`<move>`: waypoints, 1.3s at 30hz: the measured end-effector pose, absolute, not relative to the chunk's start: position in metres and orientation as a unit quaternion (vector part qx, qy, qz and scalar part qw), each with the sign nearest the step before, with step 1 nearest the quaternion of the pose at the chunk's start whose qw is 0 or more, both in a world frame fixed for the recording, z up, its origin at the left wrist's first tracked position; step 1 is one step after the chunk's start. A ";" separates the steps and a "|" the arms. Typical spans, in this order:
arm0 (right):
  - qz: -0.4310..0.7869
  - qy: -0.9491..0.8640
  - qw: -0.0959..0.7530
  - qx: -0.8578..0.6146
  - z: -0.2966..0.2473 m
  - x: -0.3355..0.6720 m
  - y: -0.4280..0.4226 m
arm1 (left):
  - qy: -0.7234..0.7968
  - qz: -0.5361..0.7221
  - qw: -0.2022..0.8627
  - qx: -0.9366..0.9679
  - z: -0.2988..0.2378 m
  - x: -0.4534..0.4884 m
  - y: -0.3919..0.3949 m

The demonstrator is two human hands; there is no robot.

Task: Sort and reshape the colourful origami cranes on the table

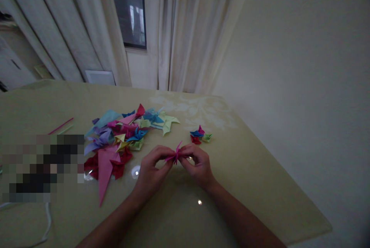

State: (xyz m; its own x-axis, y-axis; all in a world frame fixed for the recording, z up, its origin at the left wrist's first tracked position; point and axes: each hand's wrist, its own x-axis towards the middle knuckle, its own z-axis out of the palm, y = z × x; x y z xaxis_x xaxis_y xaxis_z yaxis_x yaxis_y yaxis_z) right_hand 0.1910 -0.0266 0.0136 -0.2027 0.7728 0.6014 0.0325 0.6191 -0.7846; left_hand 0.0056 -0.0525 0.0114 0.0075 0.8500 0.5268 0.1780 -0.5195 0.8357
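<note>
Both hands meet over the middle of the table (pixel 245 171), pinching a small folded pink paper piece (pixel 175 154). My left hand (pixel 152 169) grips its left side with thumb and fingers closed. My right hand (pixel 196 165) pinches the right side the same way. A pointed tip of the pink paper sticks up between the fingertips.
A heap of folded coloured paper shapes (pixel 124 136) lies to the left, with a long pink pointed piece (pixel 104 171) in front. A small cluster of folded pieces (pixel 200 135) sits beyond my right hand. Thin pink and green strips (pixel 61 125) lie far left. Curtains (pixel 185 28) hang behind.
</note>
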 end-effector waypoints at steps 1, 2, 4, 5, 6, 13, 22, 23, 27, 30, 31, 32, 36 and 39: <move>0.316 -0.707 0.565 -0.283 0.014 0.191 -0.027 | 0.402 0.579 0.279 0.652 0.012 0.006 -0.053; 0.304 -0.712 0.567 -0.282 0.015 0.191 -0.026 | 0.407 0.575 0.273 0.655 0.012 0.006 -0.053; 0.288 -0.719 0.565 -0.284 0.017 0.191 -0.026 | 0.413 0.567 0.273 0.658 0.012 0.006 -0.054; 0.286 -0.720 0.564 -0.285 0.017 0.192 -0.026 | 0.415 0.565 0.278 0.657 0.011 0.006 -0.054; 0.289 -0.719 0.563 -0.288 0.018 0.192 -0.026 | 0.416 0.563 0.286 0.654 0.011 0.006 -0.054; 0.367 -0.683 0.540 -0.327 0.016 0.192 -0.027 | 0.409 0.574 0.343 0.621 0.015 0.008 -0.054; 0.344 -0.684 0.557 -0.321 0.016 0.192 -0.027 | 0.407 0.574 0.380 0.601 0.015 0.008 -0.053; 0.336 -0.690 0.557 -0.318 0.016 0.192 -0.027 | 0.406 0.571 0.379 0.604 0.014 0.008 -0.052; 0.315 -0.704 0.556 -0.309 0.017 0.193 -0.026 | 0.397 0.563 0.381 0.617 0.009 0.007 -0.052; 0.320 -0.699 0.557 -0.314 0.017 0.193 -0.026 | 0.385 0.564 0.385 0.621 0.007 0.007 -0.052; 0.324 -0.697 0.557 -0.315 0.017 0.193 -0.026 | 0.383 0.566 0.387 0.619 0.007 0.007 -0.051; 0.329 -0.695 0.556 -0.316 0.018 0.193 -0.027 | 0.383 0.568 0.390 0.615 0.007 0.007 -0.051; 0.344 -0.690 0.551 -0.320 0.018 0.193 -0.028 | 0.392 0.570 0.407 0.596 0.010 0.008 -0.051; 0.358 -0.679 0.554 -0.323 0.017 0.193 -0.028 | 0.406 0.573 0.421 0.573 0.014 0.009 -0.051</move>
